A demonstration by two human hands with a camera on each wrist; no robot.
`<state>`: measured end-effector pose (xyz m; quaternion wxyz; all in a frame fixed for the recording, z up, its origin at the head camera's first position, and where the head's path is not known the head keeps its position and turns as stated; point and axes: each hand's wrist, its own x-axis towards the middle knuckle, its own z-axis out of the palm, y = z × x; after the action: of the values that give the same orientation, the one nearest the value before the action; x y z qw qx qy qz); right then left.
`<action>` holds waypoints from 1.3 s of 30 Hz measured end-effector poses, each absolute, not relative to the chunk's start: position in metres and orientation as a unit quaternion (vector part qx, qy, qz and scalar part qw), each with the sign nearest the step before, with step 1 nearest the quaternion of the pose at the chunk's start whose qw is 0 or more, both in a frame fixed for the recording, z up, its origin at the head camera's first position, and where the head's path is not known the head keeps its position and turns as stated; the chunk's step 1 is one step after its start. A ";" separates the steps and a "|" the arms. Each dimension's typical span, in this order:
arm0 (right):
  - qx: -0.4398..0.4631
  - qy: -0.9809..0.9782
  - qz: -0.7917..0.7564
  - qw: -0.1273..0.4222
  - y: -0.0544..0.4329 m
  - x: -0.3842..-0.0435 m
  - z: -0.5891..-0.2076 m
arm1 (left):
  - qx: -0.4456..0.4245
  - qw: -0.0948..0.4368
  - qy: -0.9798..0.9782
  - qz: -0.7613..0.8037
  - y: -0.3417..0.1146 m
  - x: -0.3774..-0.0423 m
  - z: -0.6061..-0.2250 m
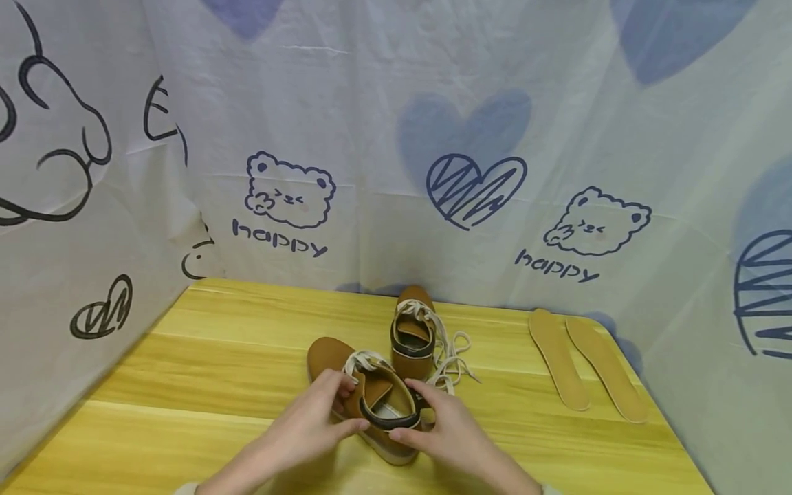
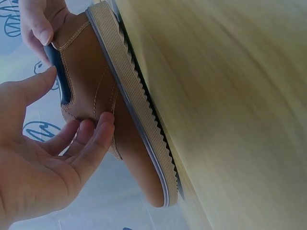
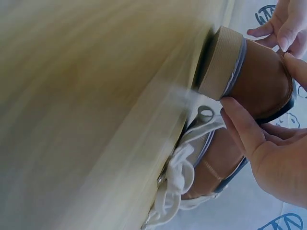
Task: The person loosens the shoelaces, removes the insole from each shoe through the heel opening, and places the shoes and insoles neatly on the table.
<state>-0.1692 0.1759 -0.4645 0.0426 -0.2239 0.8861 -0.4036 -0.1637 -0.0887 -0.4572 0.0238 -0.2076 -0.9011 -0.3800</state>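
Note:
Both hands are at a brown lace-up shoe (image 1: 334, 357) with a dark padded collar, its sole on the wooden table and its toe pointing away to the left. My left hand (image 1: 315, 416) holds it from the left, bent fingertips on its side and thumb by the collar. My right hand (image 1: 454, 426) holds the heel end, thumb at the back of the collar and fingers at the other side. In the left wrist view the ridged tan sole (image 2: 139, 105) shows. The brown tongue (image 1: 374, 390) sits inside the opening.
The matching shoe (image 1: 413, 330) stands just behind, its loose white laces (image 1: 454, 364) trailing right onto the table (image 1: 216, 357). Two tan insoles (image 1: 559, 361) lie side by side at the right. A printed white cloth (image 1: 383, 137) hangs around the table's back and sides.

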 end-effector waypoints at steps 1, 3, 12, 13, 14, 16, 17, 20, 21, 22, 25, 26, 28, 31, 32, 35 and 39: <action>-0.223 0.881 -0.415 0.049 0.174 -0.169 -0.465 | -0.204 0.026 -0.903 -0.377 -0.090 -0.164 -0.457; -0.219 0.873 -0.432 0.057 0.171 -0.170 -0.465 | -0.198 0.028 -0.907 -0.371 -0.092 -0.164 -0.457; -0.226 0.847 -0.479 0.052 0.147 -0.174 -0.470 | -0.194 0.001 -0.890 -0.414 -0.103 -0.178 -0.460; -0.226 0.847 -0.480 0.047 0.144 -0.174 -0.471 | -0.197 -0.005 -0.885 -0.422 -0.105 -0.181 -0.459; -0.224 0.844 -0.485 0.045 0.140 -0.175 -0.471 | -0.202 -0.009 -0.881 -0.428 -0.108 -0.184 -0.459; -0.223 0.835 -0.501 0.043 0.132 -0.177 -0.472 | -0.213 -0.017 -0.874 -0.436 -0.114 -0.189 -0.458; -0.221 0.834 -0.505 0.042 0.129 -0.178 -0.473 | -0.217 -0.020 -0.872 -0.438 -0.117 -0.192 -0.457; -0.204 0.832 -0.515 0.045 0.119 -0.181 -0.473 | -0.231 -0.037 -0.858 -0.457 -0.125 -0.201 -0.456; -0.196 0.830 -0.520 0.048 0.116 -0.182 -0.473 | -0.235 -0.044 -0.853 -0.463 -0.127 -0.204 -0.455; -0.187 0.829 -0.524 0.052 0.113 -0.184 -0.472 | -0.236 -0.051 -0.848 -0.471 -0.129 -0.208 -0.455; -0.161 0.820 -0.546 0.061 0.105 -0.189 -0.472 | -0.237 -0.076 -0.829 -0.500 -0.135 -0.218 -0.457; -0.155 0.818 -0.552 0.060 0.102 -0.191 -0.472 | -0.236 -0.080 -0.826 -0.506 -0.136 -0.221 -0.457; -0.147 0.815 -0.558 0.050 0.097 -0.195 -0.473 | -0.230 -0.088 -0.818 -0.519 -0.139 -0.228 -0.459; -0.136 0.817 -0.559 0.032 0.090 -0.202 -0.473 | -0.225 -0.089 -0.812 -0.531 -0.142 -0.237 -0.462; -0.133 0.818 -0.559 0.028 0.087 -0.205 -0.473 | -0.225 -0.090 -0.809 -0.535 -0.142 -0.240 -0.463; -0.122 0.818 -0.561 0.024 0.082 -0.212 -0.474 | -0.223 -0.089 -0.804 -0.544 -0.144 -0.248 -0.465; -0.112 0.815 -0.568 0.019 0.075 -0.221 -0.474 | -0.218 -0.089 -0.800 -0.552 -0.147 -0.258 -0.467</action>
<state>-0.2210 0.0754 -0.4738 0.0191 -0.1115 0.8153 -0.5679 -0.2581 -0.1468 -0.4674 -0.0894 -0.2177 -0.8002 -0.5516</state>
